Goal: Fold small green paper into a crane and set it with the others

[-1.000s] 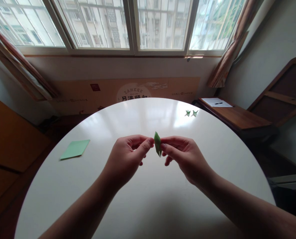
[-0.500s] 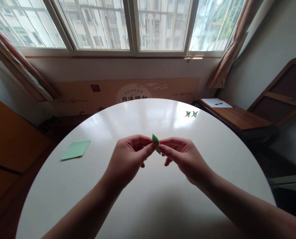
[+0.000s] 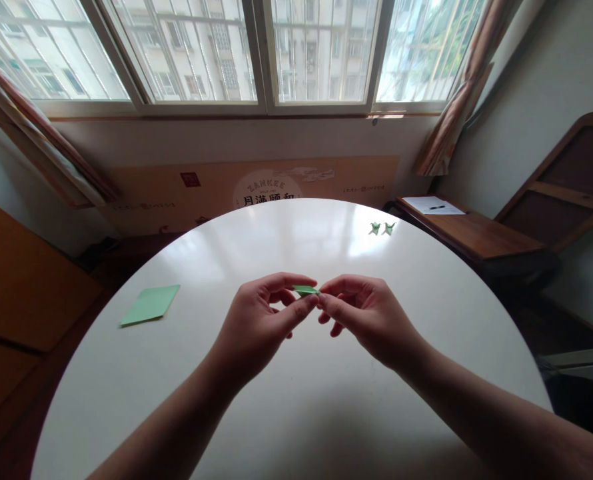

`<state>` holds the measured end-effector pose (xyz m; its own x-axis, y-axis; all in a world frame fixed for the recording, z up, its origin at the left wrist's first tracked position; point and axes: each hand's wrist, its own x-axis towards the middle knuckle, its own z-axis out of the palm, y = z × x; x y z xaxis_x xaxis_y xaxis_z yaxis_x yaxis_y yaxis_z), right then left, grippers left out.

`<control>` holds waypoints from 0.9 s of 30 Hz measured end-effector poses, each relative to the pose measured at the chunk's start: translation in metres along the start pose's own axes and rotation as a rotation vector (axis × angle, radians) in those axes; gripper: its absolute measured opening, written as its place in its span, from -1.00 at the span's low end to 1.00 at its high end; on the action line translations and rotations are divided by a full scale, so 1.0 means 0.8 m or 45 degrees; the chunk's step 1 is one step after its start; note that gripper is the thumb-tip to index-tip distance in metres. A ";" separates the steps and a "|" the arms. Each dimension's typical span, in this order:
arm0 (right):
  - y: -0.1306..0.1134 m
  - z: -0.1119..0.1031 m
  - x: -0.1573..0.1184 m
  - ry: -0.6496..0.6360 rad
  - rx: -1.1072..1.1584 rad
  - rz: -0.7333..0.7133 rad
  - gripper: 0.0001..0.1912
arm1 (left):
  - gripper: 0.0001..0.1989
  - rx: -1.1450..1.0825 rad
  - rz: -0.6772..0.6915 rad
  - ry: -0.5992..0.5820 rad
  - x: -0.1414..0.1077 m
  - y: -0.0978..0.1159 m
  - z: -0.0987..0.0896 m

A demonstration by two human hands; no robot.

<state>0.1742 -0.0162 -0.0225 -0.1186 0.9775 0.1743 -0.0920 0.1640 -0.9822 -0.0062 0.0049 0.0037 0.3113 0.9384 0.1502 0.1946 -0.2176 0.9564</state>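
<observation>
- Head view, nearest first: two bare forearms reach in over the round white bench (image 3: 296, 400), and the hands meet above its middle.
- Left hand (image 3: 264, 310): thumb and index finger arch around a folded green paper (image 3: 304, 291), only a narrow gap between them, the thumb tip against its near edge; the other fingers curl loosely.
- Right hand (image 3: 361, 303): thumb and index finger are pinched together at the paper's right end, the rest half curled.
- The folded paper sits between the hands, its long axis left to right, almost level, a pointed tip toward the left.
- Likely trouble: uneven pulling could tear the thin paper or skew a crease; a slack pinch could let it slip.
- Off to the left, a flat light-green sheet (image 3: 150, 305) lies well apart from the hands.
- Near the far edge, two small green folded shapes (image 3: 375, 228) sit side by side.
- Beyond: a wooden side table (image 3: 496, 233), then the window (image 3: 321, 53).
</observation>
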 end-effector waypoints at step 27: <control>-0.004 0.006 -0.006 0.015 0.033 -0.002 -0.74 | -0.85 -0.004 -0.059 0.034 -0.005 0.007 0.008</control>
<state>0.1703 -0.0219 -0.0195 -0.1071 0.9788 0.1748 -0.1178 0.1621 -0.9797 -0.0003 -0.0019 0.0070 0.2775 0.9541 0.1125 0.2050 -0.1732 0.9633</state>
